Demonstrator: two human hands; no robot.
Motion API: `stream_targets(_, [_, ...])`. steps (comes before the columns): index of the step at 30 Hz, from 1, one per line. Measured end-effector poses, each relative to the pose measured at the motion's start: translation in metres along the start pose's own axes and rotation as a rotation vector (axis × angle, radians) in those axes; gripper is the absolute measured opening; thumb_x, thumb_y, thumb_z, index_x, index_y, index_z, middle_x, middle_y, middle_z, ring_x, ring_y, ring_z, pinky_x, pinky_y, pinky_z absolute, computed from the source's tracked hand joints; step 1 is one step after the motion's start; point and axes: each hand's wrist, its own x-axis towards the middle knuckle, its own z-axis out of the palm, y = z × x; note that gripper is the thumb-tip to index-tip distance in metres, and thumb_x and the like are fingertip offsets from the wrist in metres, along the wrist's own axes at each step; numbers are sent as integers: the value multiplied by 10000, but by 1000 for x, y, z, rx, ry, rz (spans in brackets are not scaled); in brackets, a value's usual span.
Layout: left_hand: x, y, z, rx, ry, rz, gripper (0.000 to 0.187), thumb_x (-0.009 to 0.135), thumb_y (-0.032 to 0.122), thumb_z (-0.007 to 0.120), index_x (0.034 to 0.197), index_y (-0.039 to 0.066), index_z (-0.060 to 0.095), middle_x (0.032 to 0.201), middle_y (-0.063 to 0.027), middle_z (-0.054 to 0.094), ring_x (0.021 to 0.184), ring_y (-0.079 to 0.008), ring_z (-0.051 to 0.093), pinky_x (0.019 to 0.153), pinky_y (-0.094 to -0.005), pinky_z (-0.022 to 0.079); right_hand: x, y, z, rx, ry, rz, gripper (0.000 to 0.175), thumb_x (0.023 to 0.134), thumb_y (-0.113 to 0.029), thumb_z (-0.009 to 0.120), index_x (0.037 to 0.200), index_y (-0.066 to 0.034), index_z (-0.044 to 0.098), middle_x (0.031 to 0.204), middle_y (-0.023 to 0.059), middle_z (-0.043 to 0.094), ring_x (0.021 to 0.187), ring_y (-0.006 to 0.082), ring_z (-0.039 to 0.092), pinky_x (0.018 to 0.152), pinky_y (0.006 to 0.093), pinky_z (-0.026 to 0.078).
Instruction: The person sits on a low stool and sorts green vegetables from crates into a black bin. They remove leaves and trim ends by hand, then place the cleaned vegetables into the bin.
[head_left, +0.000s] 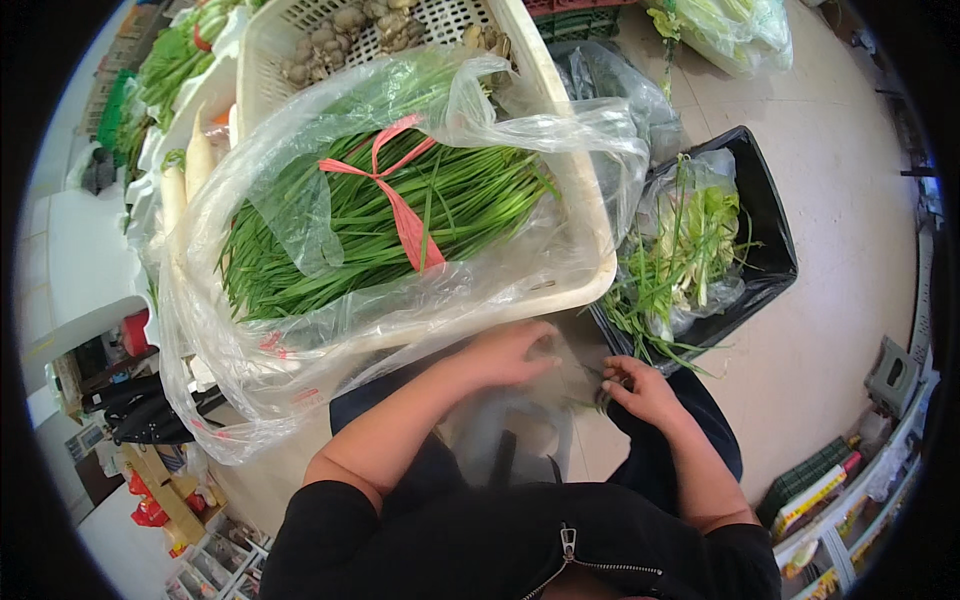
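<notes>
My left hand (517, 354) is just below the near edge of a white plastic crate (577, 289), blurred, thumb and fingers apart, with nothing plain between them. To its right my right hand (637, 386) has thumb and fingertips close together near a blurred thin thing; whether it pinches this cannot be told. In the crate lies a large bundle of green garlic chives (360, 217), tied with pink-red tape (409, 225) and partly wrapped in a clear plastic bag (225, 375). A blurred translucent bag (517, 435) hangs below my hands.
A black bin (776, 255) with vegetable trimmings (694, 247) and plastic stands at the right. Clusters of mushrooms (330, 45) lie at the crate's back. White radishes (199, 157) are on its left. Bagged greens (739, 30) rest on the tiled floor, and a grey stool (892, 375) is far right.
</notes>
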Motion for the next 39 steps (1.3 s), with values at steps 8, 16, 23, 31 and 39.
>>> stream_targets(8, [-23,4,-2,284,117,100,522,887,438,566,1189,12,559,1128,-222,615,1066,-362,581,913,-429,460,-37,-7,-33,75,362,-114,390,850,-117,657,1213,-13,559,1047,98,654,901,155,622,804,293,507])
stream_targets(16, [-45,36,-6,-96,248,341,387,919,297,595,1172,4,580,1048,-127,666,960,-200,629,857,-327,490,-34,-32,7,140,532,-337,322,879,-92,611,1190,-15,572,1024,84,674,945,142,632,813,289,504])
stream_targets(23, [-84,50,1,-513,534,561,335,940,330,565,1052,18,619,906,-85,662,824,-161,623,725,-299,498,-50,-123,36,-111,569,-564,298,879,-97,621,1167,-29,588,1029,61,673,968,132,626,822,271,495])
stream_targets(31, [-58,17,-11,520,182,135,485,841,452,587,1071,27,623,980,-214,658,948,-368,626,816,-446,493,102,-243,-6,-660,442,-617,463,786,-99,653,1232,-23,556,1118,131,636,1032,243,611,913,339,480])
stream_targets(39, [-40,21,-25,432,396,239,419,845,387,597,978,-10,603,917,-200,662,882,-391,625,781,-488,492,240,-245,2,-1290,288,-313,774,619,-157,770,1314,-57,444,1268,170,511,1197,317,502,998,394,427])
